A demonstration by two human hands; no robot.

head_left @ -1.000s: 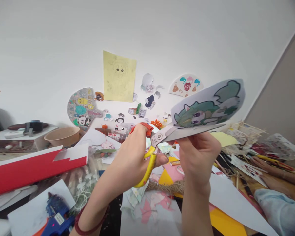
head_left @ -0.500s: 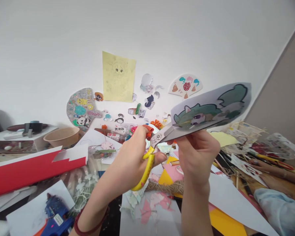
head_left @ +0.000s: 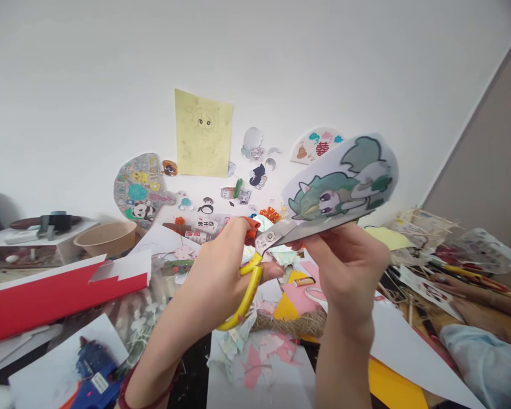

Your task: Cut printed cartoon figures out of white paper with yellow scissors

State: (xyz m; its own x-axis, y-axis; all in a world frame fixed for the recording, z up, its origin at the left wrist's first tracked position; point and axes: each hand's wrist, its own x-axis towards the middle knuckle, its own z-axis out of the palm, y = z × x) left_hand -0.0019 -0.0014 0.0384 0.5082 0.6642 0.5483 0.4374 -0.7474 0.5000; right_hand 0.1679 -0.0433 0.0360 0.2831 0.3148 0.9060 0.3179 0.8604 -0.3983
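Observation:
My left hand (head_left: pixel 219 267), with a dark red band at the wrist, holds scissors (head_left: pixel 249 295) with yellow and orange-red handles. Their blades lie along the lower edge of a paper cutout (head_left: pixel 332 190), which shows a green-maned cartoon pony. From below, my right hand (head_left: pixel 349 267) grips this paper, fingers partly hidden behind it. The paper is tilted up to the right, above the table. Pink and pale green paper scraps (head_left: pixel 255 363) lie on a white sheet under my hands.
A blue glue gun (head_left: pixel 96 369) lies at lower left, near a red sheet (head_left: pixel 59 295) and a tan bowl (head_left: pixel 106 237). Twine (head_left: pixel 292 324) lies beyond the scraps. Another person's hand (head_left: pixel 449 284) rests at far right. A yellow drawing (head_left: pixel 203 133) hangs on the wall.
The pony paper has turned and moved left, showing more of its face. The scissors and my left hand have shifted slightly left; my right hand has moved a little right.

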